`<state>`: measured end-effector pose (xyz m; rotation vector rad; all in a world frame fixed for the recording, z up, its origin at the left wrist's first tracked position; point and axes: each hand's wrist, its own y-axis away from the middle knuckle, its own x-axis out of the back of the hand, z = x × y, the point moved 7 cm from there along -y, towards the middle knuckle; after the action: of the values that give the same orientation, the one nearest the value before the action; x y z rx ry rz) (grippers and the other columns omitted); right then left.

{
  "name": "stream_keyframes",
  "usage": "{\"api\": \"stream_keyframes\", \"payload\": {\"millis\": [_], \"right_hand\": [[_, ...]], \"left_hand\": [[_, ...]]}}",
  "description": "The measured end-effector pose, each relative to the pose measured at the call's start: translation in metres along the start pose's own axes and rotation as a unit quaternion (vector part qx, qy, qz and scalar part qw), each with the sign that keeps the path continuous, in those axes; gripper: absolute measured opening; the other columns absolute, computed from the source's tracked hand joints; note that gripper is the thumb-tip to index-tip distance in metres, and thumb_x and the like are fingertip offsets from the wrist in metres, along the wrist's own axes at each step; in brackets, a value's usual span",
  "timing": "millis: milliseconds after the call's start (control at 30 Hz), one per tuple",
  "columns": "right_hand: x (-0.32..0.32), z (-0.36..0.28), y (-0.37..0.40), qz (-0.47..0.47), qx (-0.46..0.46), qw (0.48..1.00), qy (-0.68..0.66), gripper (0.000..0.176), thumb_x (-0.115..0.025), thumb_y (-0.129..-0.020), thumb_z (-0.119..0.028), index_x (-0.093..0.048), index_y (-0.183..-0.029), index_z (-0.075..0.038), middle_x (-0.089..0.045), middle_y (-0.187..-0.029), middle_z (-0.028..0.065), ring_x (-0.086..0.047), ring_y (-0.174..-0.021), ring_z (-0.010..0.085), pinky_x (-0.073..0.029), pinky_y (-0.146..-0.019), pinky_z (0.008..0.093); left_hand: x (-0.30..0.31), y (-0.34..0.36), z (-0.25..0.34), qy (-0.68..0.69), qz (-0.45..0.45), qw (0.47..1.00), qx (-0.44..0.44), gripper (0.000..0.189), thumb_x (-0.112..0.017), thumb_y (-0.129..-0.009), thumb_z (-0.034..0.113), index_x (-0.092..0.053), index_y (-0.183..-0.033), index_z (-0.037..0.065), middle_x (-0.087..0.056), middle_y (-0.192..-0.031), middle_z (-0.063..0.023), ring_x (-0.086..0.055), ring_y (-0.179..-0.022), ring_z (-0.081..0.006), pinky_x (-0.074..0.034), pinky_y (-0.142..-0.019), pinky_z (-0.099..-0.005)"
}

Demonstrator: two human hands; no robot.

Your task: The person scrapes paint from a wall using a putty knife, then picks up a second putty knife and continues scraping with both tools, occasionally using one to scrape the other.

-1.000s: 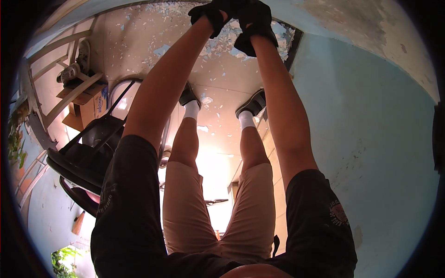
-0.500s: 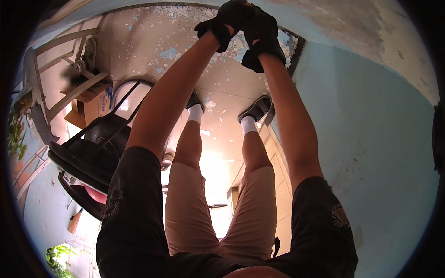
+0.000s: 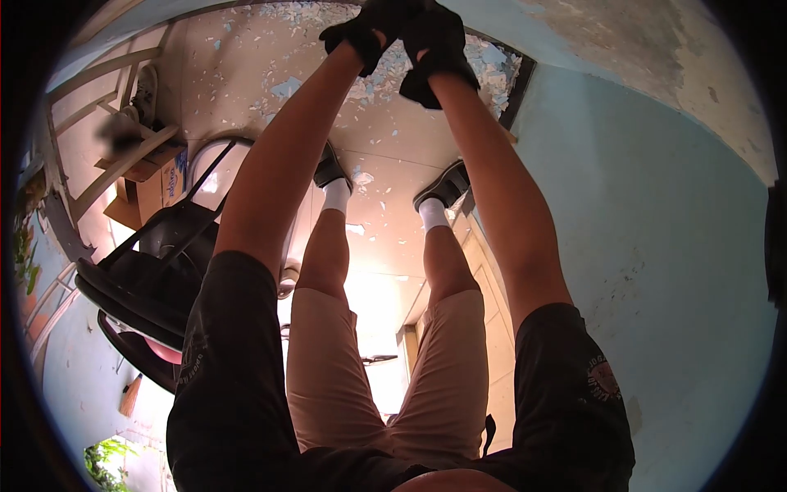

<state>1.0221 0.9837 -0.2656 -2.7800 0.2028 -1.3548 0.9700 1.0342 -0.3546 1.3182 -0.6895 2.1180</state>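
Both my arms reach out to the top edge of the head view. My left hand (image 3: 370,31), in a black glove, is right beside my right hand (image 3: 434,51), gloved the same way. They touch or overlap. The fingers are dark and cut off at the top of the view, so whether they hold anything is hidden. Beyond the hands lies a floor (image 3: 246,90) strewn with flakes of white and pale blue paint. The flakes (image 3: 492,70) are thickest near the dark strip at the wall's foot.
A light blue wall (image 3: 639,246) runs along my right, its paint peeled to grey higher up. To the left are a black chair (image 3: 156,279), a cardboard box (image 3: 160,184), a wooden rack (image 3: 65,172) and a hand broom (image 3: 129,395). My shoes (image 3: 443,184) stand among scattered flakes.
Both hands have shifted a little up and to the left in the view, still side by side. The floor and chair also appear slightly shifted as the camera moved.
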Motion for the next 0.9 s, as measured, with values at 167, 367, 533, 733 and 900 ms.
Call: {"api": "stream_keyframes", "payload": {"millis": [167, 367, 533, 733, 900], "right_hand": [[0.056, 0.021, 0.023, 0.007, -0.125, 0.988, -0.095, 0.027, -0.051, -0.088, -0.029, -0.065, -0.104, -0.014, -0.066, -0.101, 0.0140, -0.062, -0.100, 0.0311, -0.048, -0.086, 0.0380], [0.040, 0.085, 0.005, -0.039, -0.040, 0.988, 0.146, 0.037, -0.052, -0.085, -0.042, -0.065, -0.103, -0.012, -0.066, -0.097, 0.0143, -0.062, -0.096, 0.0339, -0.048, -0.084, 0.0408], [0.059, 0.060, 0.003, -0.012, -0.028, 0.995, 0.094, 0.037, -0.050, -0.087, -0.041, -0.064, -0.107, -0.013, -0.067, -0.099, 0.0145, -0.061, -0.098, 0.0349, -0.049, -0.084, 0.0400], [0.026, 0.087, 0.006, -0.052, -0.044, 0.994, 0.089, 0.038, -0.048, -0.088, -0.037, -0.064, -0.105, -0.008, -0.066, -0.099, 0.0190, -0.061, -0.099, 0.0373, -0.048, -0.085, 0.0406], [0.098, 0.058, 0.072, -0.057, -0.244, 0.963, -0.102, 0.041, -0.044, -0.093, -0.043, -0.061, -0.114, -0.013, -0.065, -0.103, 0.0170, -0.061, -0.100, 0.0340, -0.048, -0.083, 0.0390]], "left_hand": [[-0.004, -0.023, 0.057, 0.184, 0.088, 0.978, -0.050, 0.015, -0.049, -0.085, 0.020, -0.061, -0.080, 0.014, -0.064, -0.082, -0.0074, -0.060, -0.083, -0.0229, -0.045, -0.082, -0.0384], [-0.066, -0.053, 0.075, -0.011, 0.040, 0.996, -0.074, 0.011, -0.053, -0.082, 0.020, -0.063, -0.080, 0.015, -0.065, -0.079, -0.0069, -0.061, -0.076, -0.0193, -0.046, -0.077, -0.0389], [-0.067, -0.061, 0.054, 0.046, 0.060, 0.997, 0.020, 0.014, -0.053, -0.084, 0.022, -0.063, -0.082, 0.013, -0.064, -0.076, -0.0064, -0.062, -0.076, -0.0210, -0.047, -0.074, -0.0387], [-0.045, -0.039, 0.066, 0.150, 0.171, 0.973, -0.039, 0.020, -0.054, -0.082, 0.029, -0.063, -0.073, 0.013, -0.061, -0.069, -0.0078, -0.061, -0.072, -0.0241, -0.046, -0.067, -0.0383], [-0.016, 0.006, 0.129, 0.659, 0.061, 0.698, 0.273, 0.011, -0.053, -0.091, 0.014, -0.058, -0.092, 0.004, -0.062, -0.084, -0.0071, -0.058, -0.075, -0.0175, -0.050, -0.072, -0.0288]]}}
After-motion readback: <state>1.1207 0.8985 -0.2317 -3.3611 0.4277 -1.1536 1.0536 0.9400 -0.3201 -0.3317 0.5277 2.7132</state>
